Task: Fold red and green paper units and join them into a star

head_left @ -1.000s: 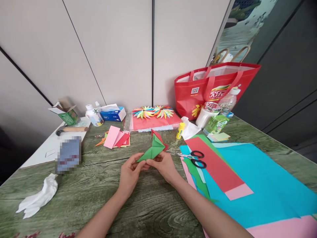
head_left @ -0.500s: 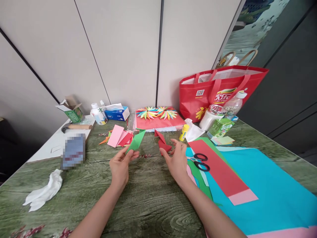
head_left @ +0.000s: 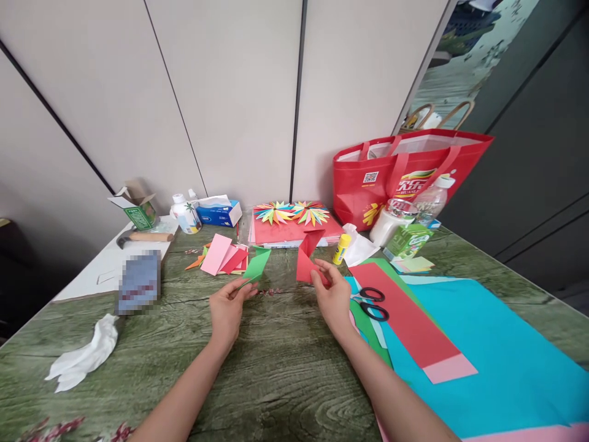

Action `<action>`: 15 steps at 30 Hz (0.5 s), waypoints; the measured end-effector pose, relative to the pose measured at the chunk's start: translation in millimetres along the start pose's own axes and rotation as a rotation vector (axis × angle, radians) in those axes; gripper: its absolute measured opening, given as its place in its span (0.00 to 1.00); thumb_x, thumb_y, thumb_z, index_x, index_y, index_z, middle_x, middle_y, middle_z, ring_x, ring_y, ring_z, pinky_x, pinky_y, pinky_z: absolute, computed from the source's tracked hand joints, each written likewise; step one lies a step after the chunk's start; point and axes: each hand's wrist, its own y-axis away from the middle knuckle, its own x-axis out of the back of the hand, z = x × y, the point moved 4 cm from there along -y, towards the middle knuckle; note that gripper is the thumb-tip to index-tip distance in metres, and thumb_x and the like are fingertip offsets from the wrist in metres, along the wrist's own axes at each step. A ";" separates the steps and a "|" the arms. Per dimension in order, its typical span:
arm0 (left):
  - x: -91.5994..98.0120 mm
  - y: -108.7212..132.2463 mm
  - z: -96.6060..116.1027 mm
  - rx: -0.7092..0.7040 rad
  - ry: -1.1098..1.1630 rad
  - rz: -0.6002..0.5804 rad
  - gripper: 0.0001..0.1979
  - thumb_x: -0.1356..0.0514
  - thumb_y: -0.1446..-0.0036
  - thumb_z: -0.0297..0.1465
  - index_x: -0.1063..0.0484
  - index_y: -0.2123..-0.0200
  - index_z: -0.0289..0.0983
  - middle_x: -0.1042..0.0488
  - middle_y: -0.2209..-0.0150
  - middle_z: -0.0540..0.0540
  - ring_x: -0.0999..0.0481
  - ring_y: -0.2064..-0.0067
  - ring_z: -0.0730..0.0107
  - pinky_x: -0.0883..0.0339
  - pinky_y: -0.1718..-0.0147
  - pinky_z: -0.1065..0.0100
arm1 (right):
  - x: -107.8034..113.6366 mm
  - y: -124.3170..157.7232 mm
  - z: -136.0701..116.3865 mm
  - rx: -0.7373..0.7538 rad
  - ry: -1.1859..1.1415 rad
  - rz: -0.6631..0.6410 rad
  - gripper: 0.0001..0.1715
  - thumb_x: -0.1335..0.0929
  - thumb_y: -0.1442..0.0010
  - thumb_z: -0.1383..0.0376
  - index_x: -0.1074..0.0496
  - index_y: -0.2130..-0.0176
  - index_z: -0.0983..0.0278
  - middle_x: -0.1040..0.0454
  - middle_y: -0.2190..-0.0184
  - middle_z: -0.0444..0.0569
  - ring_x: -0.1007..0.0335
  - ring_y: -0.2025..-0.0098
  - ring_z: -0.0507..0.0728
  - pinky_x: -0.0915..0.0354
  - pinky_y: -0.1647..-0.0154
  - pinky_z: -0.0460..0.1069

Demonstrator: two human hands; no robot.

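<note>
My left hand (head_left: 229,305) pinches the lower end of a folded piece of green paper (head_left: 256,265). In my right hand (head_left: 332,291) is a folded piece of red paper (head_left: 307,261), gripped at its lower right corner and opened into an angled shape. The two papers are apart, both raised over the wood-patterned table (head_left: 276,356). Beyond my left hand lies a pile of pink paper pieces (head_left: 216,253) with red, green and orange ones. A yellow glue stick (head_left: 341,249) stands just past my right hand, and black-handled scissors (head_left: 373,304) lie to its right.
Large blue sheets (head_left: 483,344) and a red strip (head_left: 414,319) cover the right side. At the back are paper stars (head_left: 310,213), a red bag (head_left: 359,184), a tissue pack (head_left: 218,212) and a jar (head_left: 386,228). A hammer (head_left: 145,237) and crumpled tissue (head_left: 85,356) lie left.
My right hand has closed on the red paper, which is now raised and turned, its folds spread wider. The green paper in my left hand has tilted and dropped slightly.
</note>
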 end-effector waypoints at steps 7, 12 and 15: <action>-9.7 9.7 1.1 -0.026 -0.077 -0.129 0.10 0.33 0.63 0.33 0.24 0.74 0.34 0.23 0.66 0.45 0.22 0.68 0.64 0.27 0.64 0.61 | -1.0 15.6 -38.1 0.422 0.105 -0.069 0.16 0.38 0.44 0.71 0.30 0.57 0.60 0.28 0.63 0.50 0.32 0.60 0.56 0.34 0.59 0.52; -15.9 18.7 3.9 -0.034 -0.070 -0.165 0.08 0.34 0.62 0.33 0.23 0.76 0.35 0.23 0.65 0.46 0.23 0.69 0.65 0.26 0.66 0.61 | -4.9 23.9 -41.5 0.503 0.095 -0.107 0.21 0.39 0.45 0.75 0.36 0.52 0.61 0.33 0.57 0.54 0.34 0.55 0.57 0.34 0.57 0.53; -17.7 21.9 5.1 -0.050 -0.054 -0.174 0.07 0.34 0.60 0.31 0.23 0.73 0.36 0.23 0.71 0.49 0.23 0.71 0.64 0.26 0.66 0.61 | -7.1 27.2 -41.2 0.527 0.074 -0.138 0.16 0.38 0.46 0.76 0.34 0.58 0.61 0.33 0.58 0.53 0.35 0.55 0.57 0.35 0.56 0.55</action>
